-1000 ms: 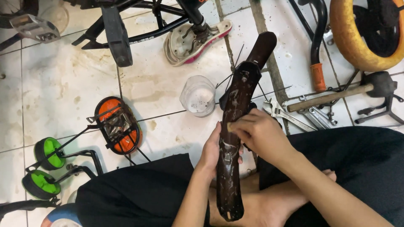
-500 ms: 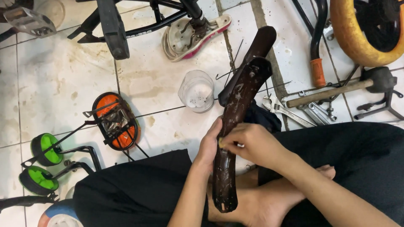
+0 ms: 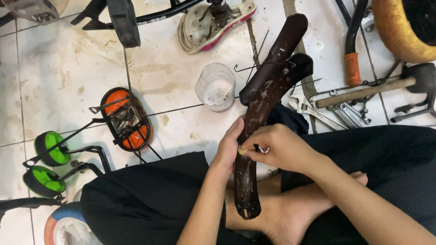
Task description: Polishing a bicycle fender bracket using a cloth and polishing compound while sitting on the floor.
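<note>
Rubbing a dark fender (image 3: 252, 136) over the lap, mid-clean.

Left hand (image 3: 228, 147) clenched round fender's left edge, steadying; right hand (image 3: 277, 147) pinching a small pale wad (image 3: 241, 149) against fender's middle. Fender slanting from ankle up toward second fender (image 3: 277, 52), plastic cup (image 3: 215, 86) just left, wrench (image 3: 313, 110) right, on floor. Likely next: firm strokes along spotted lower half, left grasp kept tight.

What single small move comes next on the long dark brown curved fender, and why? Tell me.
Probably press the small pale piece pinched in the right hand onto the long dark brown curved fender. The left hand braces its edge, and the fingertips sit right against it.
</note>
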